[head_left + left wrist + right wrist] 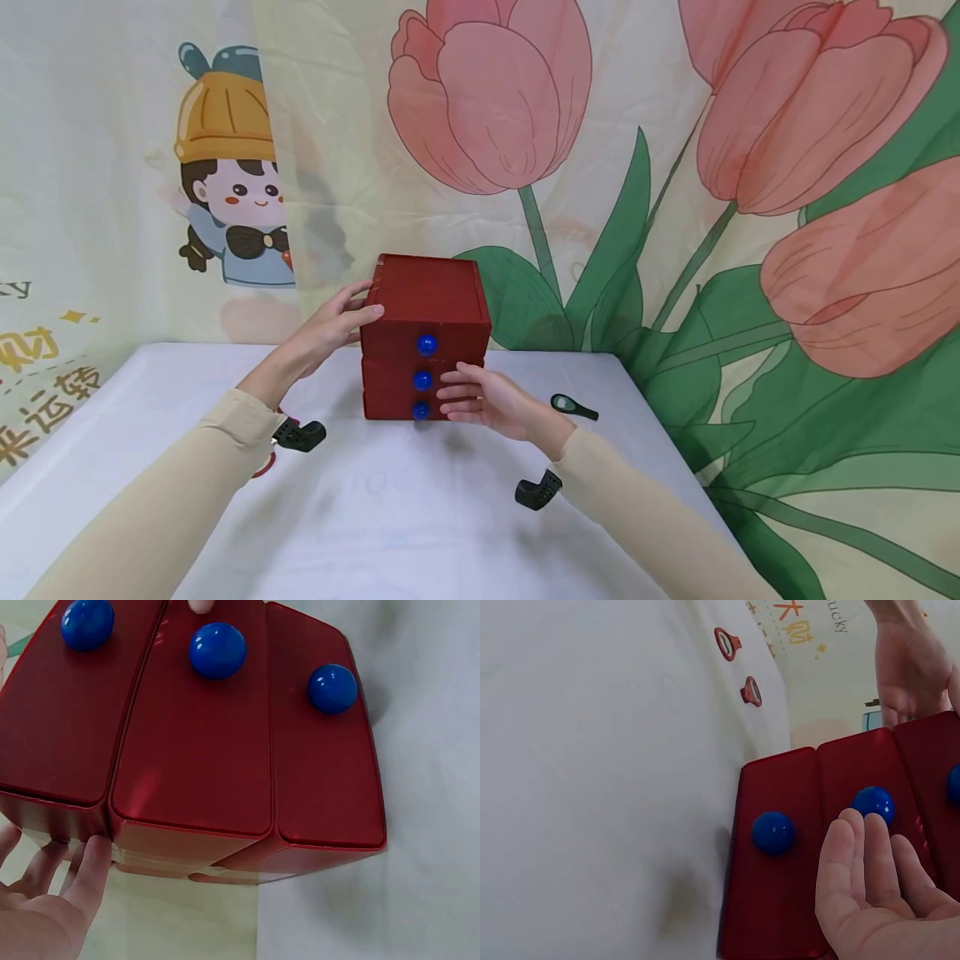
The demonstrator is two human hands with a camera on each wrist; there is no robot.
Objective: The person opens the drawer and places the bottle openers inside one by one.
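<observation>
A dark red box with three stacked drawers [427,287] stands on the white table, each drawer front bearing a round blue knob. My left hand [330,321] rests against its upper left side, the thumb by the top front edge. In the left wrist view, that hand's fingers [88,877] lie along the top drawer's side. My right hand [498,400] is at the right of the front with fingers extended. Its fingertips are close to the middle blue knob [874,804]; whether they touch it I cannot tell. All drawers look closed.
A small black-handled tool with an oval head [574,407] lies right of the box on the white tablecloth [375,517]. Two red objects with oval openings [727,645] lie to the left, largely behind my left arm in the head view. A printed cloth backdrop hangs behind.
</observation>
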